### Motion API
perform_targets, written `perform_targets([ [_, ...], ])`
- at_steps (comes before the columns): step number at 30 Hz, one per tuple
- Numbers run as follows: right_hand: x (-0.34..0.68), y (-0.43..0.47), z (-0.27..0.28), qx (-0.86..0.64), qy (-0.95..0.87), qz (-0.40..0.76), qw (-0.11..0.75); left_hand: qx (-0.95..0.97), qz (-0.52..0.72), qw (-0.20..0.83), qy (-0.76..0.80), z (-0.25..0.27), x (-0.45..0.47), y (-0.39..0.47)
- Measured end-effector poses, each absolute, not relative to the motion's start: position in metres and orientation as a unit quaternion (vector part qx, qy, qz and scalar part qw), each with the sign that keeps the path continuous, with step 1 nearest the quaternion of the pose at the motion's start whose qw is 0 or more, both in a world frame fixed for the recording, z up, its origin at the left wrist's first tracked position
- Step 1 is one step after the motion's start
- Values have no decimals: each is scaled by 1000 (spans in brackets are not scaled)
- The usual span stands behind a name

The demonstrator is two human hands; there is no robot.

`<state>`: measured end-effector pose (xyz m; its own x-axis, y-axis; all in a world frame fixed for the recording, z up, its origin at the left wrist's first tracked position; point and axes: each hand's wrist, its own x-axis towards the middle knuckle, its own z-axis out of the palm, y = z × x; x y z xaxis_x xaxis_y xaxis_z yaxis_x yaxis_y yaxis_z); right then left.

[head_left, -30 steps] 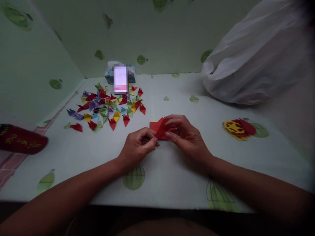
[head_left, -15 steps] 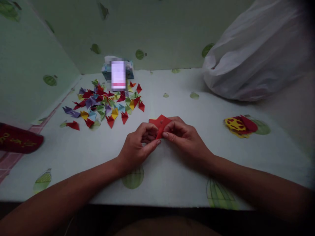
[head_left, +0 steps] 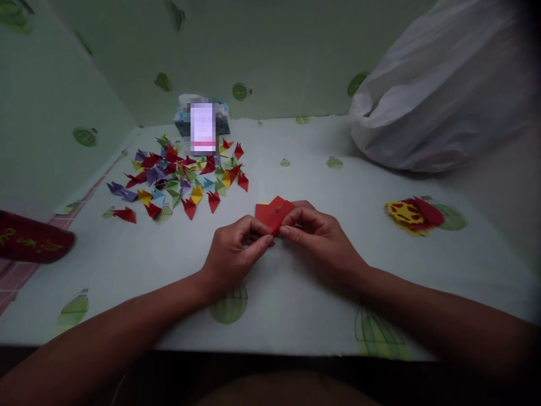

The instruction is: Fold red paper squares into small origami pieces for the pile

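Note:
A piece of red folded paper [head_left: 270, 213] is held between both hands above the middle of the table, its pointed edges facing away from me. My left hand [head_left: 239, 245] pinches its near lower tip with thumb and forefinger. On the other side, my right hand [head_left: 319, 234] grips the right part, thumb in front and fingers curled behind. A bit of yellow shows along the paper's upper left edge. Farther left lies a spread of small folded paper cranes [head_left: 173, 177] in red, yellow, green, purple and blue.
Behind the cranes stand a lit phone [head_left: 203, 127] and a tissue box [head_left: 224, 121]. A white plastic bag [head_left: 426, 107] bulges at the back right. Red and yellow cut-out pieces [head_left: 408, 214] lie at the right. At the left edge is a dark red cylinder [head_left: 38, 237].
My left thumb and fingers have closed in on the paper's near tip, and its left part now lies flatter and wider. My right hand has stayed almost still.

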<state>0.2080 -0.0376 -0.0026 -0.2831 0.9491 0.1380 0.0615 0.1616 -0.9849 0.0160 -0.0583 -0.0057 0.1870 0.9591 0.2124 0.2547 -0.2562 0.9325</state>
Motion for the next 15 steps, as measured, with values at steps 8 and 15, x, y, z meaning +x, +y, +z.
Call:
perform_targets([
  [8,208,-36,-3,-409,-616,504,447,680,449,354,458,-7,16,-58],
  [15,206,-37,-2,-408,-606,522,441,696,441,334,458,-9,15,-58],
])
